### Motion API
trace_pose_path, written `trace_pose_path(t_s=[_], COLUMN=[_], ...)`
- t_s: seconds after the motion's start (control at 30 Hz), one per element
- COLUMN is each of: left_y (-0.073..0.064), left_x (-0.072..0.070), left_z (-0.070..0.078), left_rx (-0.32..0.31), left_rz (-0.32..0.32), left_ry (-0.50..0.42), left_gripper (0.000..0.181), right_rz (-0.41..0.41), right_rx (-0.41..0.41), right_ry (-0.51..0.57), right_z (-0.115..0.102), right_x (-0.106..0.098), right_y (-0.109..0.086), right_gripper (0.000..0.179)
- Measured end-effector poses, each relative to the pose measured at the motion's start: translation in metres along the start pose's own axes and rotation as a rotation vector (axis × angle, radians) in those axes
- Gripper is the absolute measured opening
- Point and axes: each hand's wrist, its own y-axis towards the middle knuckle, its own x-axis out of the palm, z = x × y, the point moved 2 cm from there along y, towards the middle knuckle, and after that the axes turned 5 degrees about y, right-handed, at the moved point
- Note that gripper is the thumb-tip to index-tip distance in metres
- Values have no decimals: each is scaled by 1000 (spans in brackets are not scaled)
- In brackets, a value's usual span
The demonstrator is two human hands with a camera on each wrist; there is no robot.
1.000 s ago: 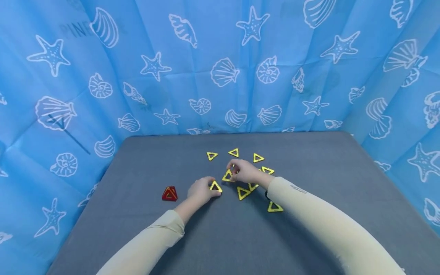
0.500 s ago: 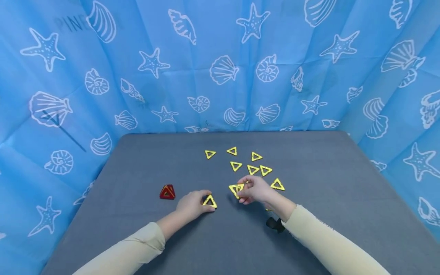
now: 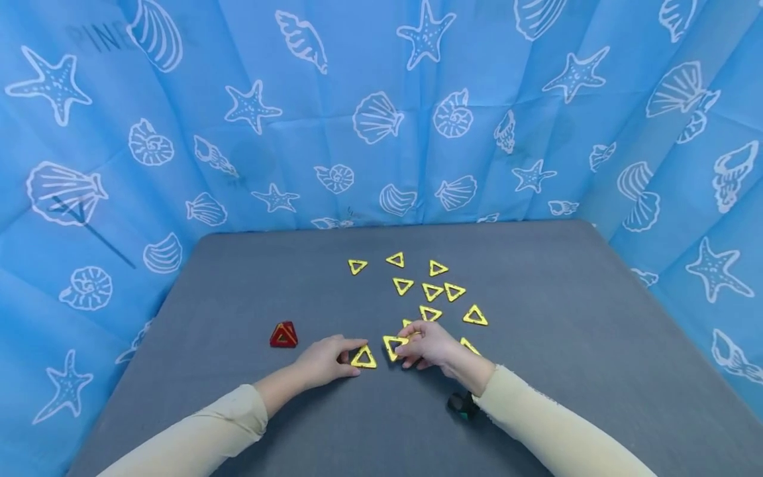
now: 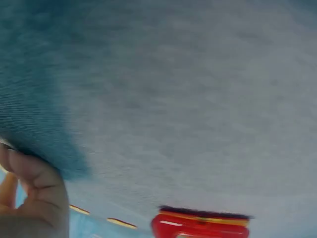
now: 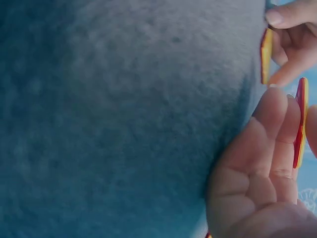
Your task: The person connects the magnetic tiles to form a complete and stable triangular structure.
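Observation:
In the head view my left hand (image 3: 324,360) pinches a hollow yellow triangular magnetic tile (image 3: 363,365) between thumb and fingers, close over the grey table. Just to its right, my right hand (image 3: 432,348) pinches a second yellow triangular tile (image 3: 395,338), tilted, with a small gap between the two. From the right wrist view, that tile (image 5: 300,124) is edge-on between thumb and fingers, showing red along its side. Beyond it are the left hand (image 5: 294,39) and its tile (image 5: 266,57). The left wrist view shows only part of the left hand (image 4: 37,198).
Left of the hands stands a small red pyramid (image 3: 283,341) of triangular tiles, also a red block (image 4: 200,229) low in the left wrist view. Several yellow tiles (image 3: 432,317) lie scattered behind and right. A black wrist device (image 3: 461,405) hangs under the right wrist. A blue curtain (image 3: 417,159) borders the table.
My right hand has come nearer with its tile, away from the scattered ones, then left towards the other tile. My left hand has shifted nearer, still pinching its tile. The head view has turned slightly.

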Motion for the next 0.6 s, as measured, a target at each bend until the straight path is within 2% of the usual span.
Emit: trace_pose_path(t_s=[0.23, 0.4, 0.6], left_y=[10, 17, 12], left_x=[-9, -6, -1], left_z=[-8, -8, -8], left_rx=[100, 116, 96], left_rz=[-40, -35, 23], left_ry=[-10, -17, -31], left_gripper=[50, 48, 47], right_rz=[-44, -39, -38], right_rx=[-31, -21, -8], right_ry=[-63, -99, -105], right_z=[-4, -4, -3], right_x=[4, 3, 6], right_y=[8, 10, 12], right_gripper=[20, 16, 14])
